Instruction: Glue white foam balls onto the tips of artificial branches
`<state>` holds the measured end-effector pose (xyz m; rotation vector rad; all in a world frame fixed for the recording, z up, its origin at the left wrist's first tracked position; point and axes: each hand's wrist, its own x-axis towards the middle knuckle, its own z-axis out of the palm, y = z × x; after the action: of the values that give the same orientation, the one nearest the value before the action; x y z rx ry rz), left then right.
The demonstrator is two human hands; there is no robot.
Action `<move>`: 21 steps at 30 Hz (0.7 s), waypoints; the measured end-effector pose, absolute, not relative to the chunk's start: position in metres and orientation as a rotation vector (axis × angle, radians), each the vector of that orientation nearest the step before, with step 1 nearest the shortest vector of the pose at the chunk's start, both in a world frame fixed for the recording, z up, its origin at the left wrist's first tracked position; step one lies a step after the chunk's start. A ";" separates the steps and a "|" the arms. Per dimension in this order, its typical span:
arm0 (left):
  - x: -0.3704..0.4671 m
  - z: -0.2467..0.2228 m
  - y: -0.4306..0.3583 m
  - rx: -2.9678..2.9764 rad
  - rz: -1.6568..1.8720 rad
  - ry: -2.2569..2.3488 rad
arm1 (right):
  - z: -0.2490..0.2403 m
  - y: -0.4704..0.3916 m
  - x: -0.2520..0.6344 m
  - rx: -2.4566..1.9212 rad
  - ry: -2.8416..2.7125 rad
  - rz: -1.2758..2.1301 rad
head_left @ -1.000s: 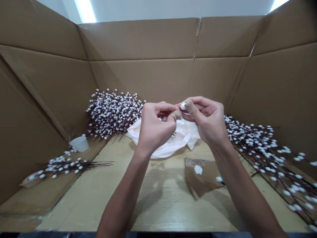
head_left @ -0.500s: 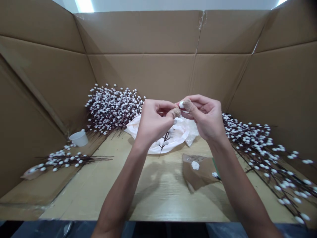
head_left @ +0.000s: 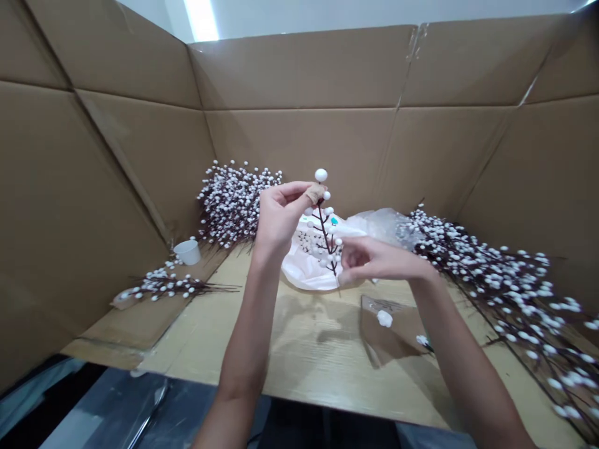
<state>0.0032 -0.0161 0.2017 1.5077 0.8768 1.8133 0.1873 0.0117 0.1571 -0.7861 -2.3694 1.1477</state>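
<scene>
A dark artificial berry stem with white berries stands nearly upright in front of me. My left hand pinches it near its top, just below the large white end berry. Tan tape wraps the thumb of that hand. Beside the stem's lower right side is my right hand, its fingers curled and thumb apart from the forefinger. Whether its fingertips touch the lower berries I cannot tell. Behind the stem lies a white plastic bag with small loose berries in it.
Bunches of white-berry stems lie at back left and along the right. A white cup, a small bunch and a tape roll sit left. Cardboard with white paste lies front right. Cardboard walls surround the table.
My hands, together at the berry before, are now apart. The right hand has moved down to the stem's lower part; the left still holds the stem, now more upright. The view has turned left.
</scene>
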 end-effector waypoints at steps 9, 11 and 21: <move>-0.043 0.207 -0.010 1.214 2.093 0.825 | 0.103 0.010 0.116 -0.749 -2.402 1.411; -0.056 0.204 -0.006 1.167 2.105 0.812 | 0.097 0.007 0.105 -0.758 -2.313 1.488; -0.150 0.187 -0.016 0.720 2.307 0.911 | 0.119 0.054 0.029 -0.792 -1.944 1.316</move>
<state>-0.1495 -0.0159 0.1871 0.7204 0.9106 2.3068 0.0287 0.0538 0.1186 -0.7923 -1.9436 1.3157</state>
